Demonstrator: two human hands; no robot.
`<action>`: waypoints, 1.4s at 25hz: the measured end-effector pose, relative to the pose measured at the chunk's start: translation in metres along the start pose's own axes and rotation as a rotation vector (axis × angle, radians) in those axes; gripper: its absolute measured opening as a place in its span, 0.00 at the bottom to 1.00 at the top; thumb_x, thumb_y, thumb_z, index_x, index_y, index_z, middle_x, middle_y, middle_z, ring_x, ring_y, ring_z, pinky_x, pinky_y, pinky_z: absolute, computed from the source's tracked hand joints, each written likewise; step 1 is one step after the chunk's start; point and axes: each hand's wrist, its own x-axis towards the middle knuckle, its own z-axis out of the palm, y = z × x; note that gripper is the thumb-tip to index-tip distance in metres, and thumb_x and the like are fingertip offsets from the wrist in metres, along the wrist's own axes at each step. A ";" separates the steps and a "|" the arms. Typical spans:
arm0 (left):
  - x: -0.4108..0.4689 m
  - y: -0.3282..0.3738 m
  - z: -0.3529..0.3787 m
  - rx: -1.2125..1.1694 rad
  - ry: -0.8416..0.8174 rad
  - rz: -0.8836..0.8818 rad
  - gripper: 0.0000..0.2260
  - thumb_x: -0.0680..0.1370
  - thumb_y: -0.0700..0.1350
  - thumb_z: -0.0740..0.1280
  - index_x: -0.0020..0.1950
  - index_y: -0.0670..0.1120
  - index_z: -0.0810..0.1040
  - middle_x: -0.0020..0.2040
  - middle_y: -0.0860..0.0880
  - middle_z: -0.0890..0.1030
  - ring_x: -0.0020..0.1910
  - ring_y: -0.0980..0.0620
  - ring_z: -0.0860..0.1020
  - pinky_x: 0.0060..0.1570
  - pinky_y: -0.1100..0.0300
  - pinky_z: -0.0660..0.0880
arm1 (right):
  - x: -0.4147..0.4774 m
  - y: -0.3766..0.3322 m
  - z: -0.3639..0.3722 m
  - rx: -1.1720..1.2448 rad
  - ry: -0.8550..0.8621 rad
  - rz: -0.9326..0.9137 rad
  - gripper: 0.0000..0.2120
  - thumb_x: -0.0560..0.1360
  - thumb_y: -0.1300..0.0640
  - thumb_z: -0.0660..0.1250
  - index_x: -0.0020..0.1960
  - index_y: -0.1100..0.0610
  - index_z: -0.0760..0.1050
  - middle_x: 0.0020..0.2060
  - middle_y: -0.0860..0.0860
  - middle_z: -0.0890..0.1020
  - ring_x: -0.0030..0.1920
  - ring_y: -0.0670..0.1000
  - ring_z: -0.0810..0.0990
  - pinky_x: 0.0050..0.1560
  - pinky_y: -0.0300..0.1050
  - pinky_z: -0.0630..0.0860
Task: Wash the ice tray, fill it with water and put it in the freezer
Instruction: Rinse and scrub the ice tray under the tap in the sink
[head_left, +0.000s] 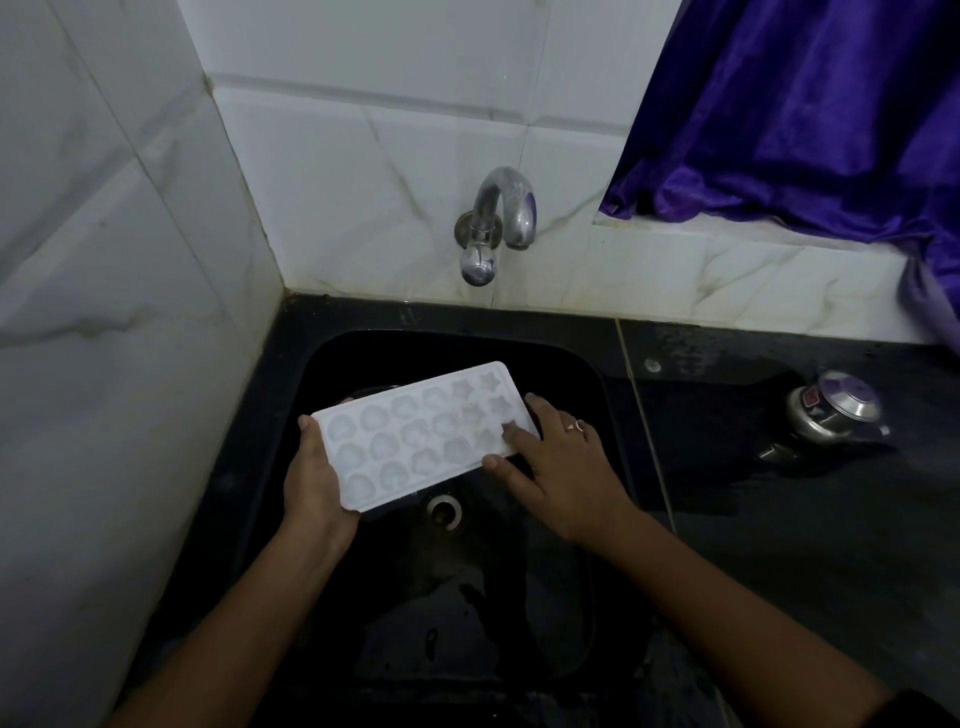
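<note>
Head view | white ice tray (415, 434) above black sink (519, 561) | left hand (317, 483) grips its left end — curled round the edge | right hand (561, 467) (ringed) rests straight fingers (514, 435) on right-end cells

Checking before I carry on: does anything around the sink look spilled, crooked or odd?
Only a wet patch on the black counter right of the sink, reaching a small steel pot; it looks like splashed water. The ice tray is tilted, but the left hand grips it and the right hand rests on it.
</note>
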 end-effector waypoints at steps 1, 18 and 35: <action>0.000 0.003 -0.002 -0.003 -0.003 0.004 0.24 0.86 0.64 0.54 0.60 0.52 0.85 0.55 0.49 0.89 0.52 0.46 0.87 0.50 0.47 0.80 | 0.000 0.004 -0.003 0.197 -0.087 0.048 0.31 0.80 0.27 0.47 0.69 0.42 0.76 0.78 0.51 0.63 0.75 0.56 0.67 0.74 0.59 0.65; -0.040 -0.022 0.018 0.020 0.045 0.046 0.25 0.86 0.65 0.53 0.65 0.52 0.83 0.57 0.49 0.88 0.56 0.45 0.86 0.51 0.47 0.81 | -0.019 0.019 -0.027 -0.139 0.029 -0.135 0.31 0.83 0.33 0.44 0.64 0.49 0.78 0.73 0.55 0.68 0.67 0.58 0.73 0.66 0.59 0.71; -0.068 -0.067 0.045 -0.070 0.166 0.091 0.24 0.85 0.65 0.56 0.62 0.52 0.85 0.57 0.48 0.88 0.57 0.42 0.86 0.54 0.45 0.81 | -0.040 0.061 -0.016 -0.219 -0.014 -0.202 0.43 0.80 0.28 0.41 0.82 0.57 0.56 0.84 0.57 0.47 0.81 0.59 0.57 0.79 0.63 0.58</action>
